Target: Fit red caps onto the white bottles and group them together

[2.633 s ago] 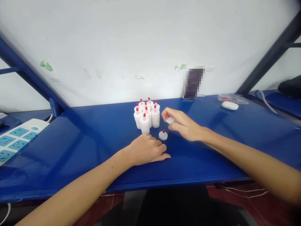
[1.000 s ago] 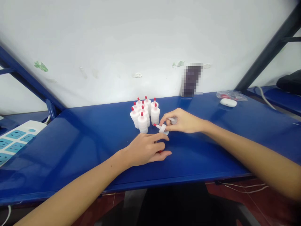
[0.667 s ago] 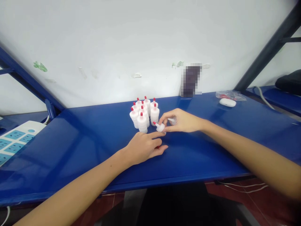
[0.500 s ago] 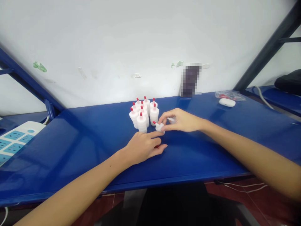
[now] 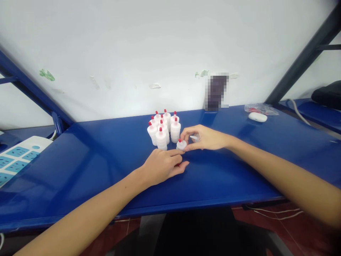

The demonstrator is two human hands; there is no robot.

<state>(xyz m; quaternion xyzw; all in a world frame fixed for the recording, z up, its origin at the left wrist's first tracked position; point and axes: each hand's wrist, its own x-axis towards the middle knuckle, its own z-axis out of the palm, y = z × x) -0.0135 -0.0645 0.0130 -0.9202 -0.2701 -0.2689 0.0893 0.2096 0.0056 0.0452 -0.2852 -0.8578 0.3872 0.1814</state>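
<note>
Near the middle of the blue table, my right hand point(image 5: 201, 137) is closed at the side of a small white squeeze bottle point(image 5: 181, 145) with a red tip cap. This bottle stands about upright, its lower part behind my fingers. A slim white nozzle point(image 5: 194, 137) pokes out from the curled fingers of the same hand. My left hand point(image 5: 165, 165) lies in front, its index finger reaching to the bottle's base. Between its fingers a small red cap point(image 5: 178, 164) shows, mostly hidden. Just left and behind stands a cluster of similar white bottles point(image 5: 161, 138) with red tips.
A white earphone case point(image 5: 257, 117) and a clear plastic bag point(image 5: 262, 109) with red pieces lie at the right rear. A blurred-out dark object point(image 5: 216, 92) leans on the wall. A white power strip point(image 5: 23, 156) sits at the left.
The bottle at my right hand has gone from tilted left to about upright. My left hand has hardly moved.
</note>
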